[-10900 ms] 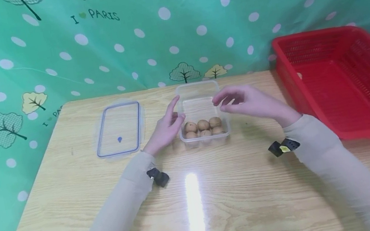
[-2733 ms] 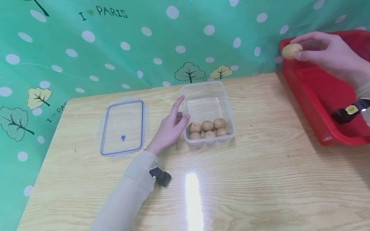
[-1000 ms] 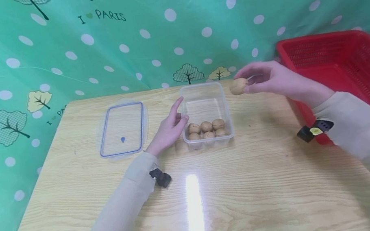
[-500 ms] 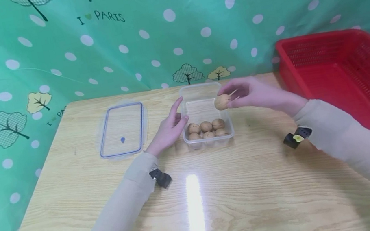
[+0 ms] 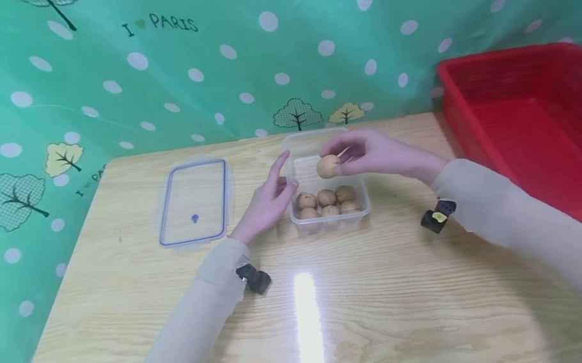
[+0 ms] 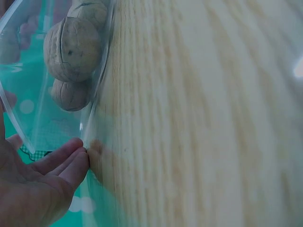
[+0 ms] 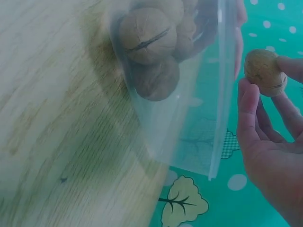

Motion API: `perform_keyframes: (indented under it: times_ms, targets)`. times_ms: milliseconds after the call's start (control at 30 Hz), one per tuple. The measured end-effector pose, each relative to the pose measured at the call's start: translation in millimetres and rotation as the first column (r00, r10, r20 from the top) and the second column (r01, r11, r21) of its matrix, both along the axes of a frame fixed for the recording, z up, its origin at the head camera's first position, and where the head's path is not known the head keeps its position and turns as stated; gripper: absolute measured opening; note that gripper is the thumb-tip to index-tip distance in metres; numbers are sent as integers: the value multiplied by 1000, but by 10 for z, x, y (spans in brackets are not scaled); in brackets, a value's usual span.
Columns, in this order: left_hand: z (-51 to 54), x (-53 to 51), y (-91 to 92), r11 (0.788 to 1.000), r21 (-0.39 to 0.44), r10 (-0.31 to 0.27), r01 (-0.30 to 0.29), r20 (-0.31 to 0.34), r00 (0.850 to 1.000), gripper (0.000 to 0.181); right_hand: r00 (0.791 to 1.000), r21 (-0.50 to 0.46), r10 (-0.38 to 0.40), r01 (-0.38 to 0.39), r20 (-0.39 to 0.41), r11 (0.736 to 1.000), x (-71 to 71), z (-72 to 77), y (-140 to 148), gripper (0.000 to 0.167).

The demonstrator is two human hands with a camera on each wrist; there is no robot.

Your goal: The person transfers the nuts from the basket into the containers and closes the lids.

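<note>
A walnut (image 5: 328, 166) is pinched between the thumb and fingers of my right hand (image 5: 377, 156), over the back part of a clear plastic container (image 5: 331, 218). In the right wrist view that walnut (image 7: 263, 71) shows above the container's rim. Several walnuts (image 5: 326, 197) lie inside, along the near wall. My left hand (image 5: 266, 205) rests at the container's left side, its fingers extended. In the left wrist view, fingertips (image 6: 78, 150) of that hand lie by the container's lower edge; whether the thumb presses the rim is hard to tell.
A clear lid with a blue seal (image 5: 193, 204) lies flat on the wooden table (image 5: 408, 316), left of the container. At the right stands a large red plastic basket (image 5: 496, 152). A green patterned cloth (image 5: 194, 95) hangs behind the table's back edge.
Carrying a walnut, my right hand has come left from the red basket to above the container. My left hand stays at the container's side, and the walnuts inside keep their places.
</note>
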State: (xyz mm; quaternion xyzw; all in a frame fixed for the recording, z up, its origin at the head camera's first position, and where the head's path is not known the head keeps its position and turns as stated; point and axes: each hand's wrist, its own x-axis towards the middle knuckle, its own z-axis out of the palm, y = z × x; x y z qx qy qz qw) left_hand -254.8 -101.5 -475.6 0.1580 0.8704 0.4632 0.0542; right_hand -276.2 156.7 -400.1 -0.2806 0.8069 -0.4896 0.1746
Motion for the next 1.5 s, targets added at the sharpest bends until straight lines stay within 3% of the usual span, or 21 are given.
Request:
perform_keyframes:
  times_ms: [300, 500, 867, 1233, 1333, 1500]
  targets:
    - [19, 9, 29, 1000, -4, -5, 5, 1, 1000, 62, 999, -19, 26, -27, -36, 999, -125, -121, -129, 41]
    - [32, 16, 34, 1000, -17, 4, -4, 10, 1000, 62, 997, -7, 25, -26, -76, 1000, -121, -185, -205, 39]
    - [27, 22, 17, 1000, -23, 18, -18, 11, 1000, 62, 961, 164, 75, -32, -265, 986, -43, -301, -355, 33]
    - [27, 25, 24, 1000, -17, 5, -5, 13, 1000, 62, 941, 346, 62, 61, -333, 936, 32, -311, -371, 41]
    - [28, 23, 25, 1000, -17, 1, -1, 13, 1000, 63, 948, 285, 46, 48, -315, 957, 31, -311, -356, 41]
    - [26, 19, 16, 1000, -20, 3, -3, 3, 1000, 63, 961, 93, -43, 70, -272, 993, 39, -286, -307, 38]
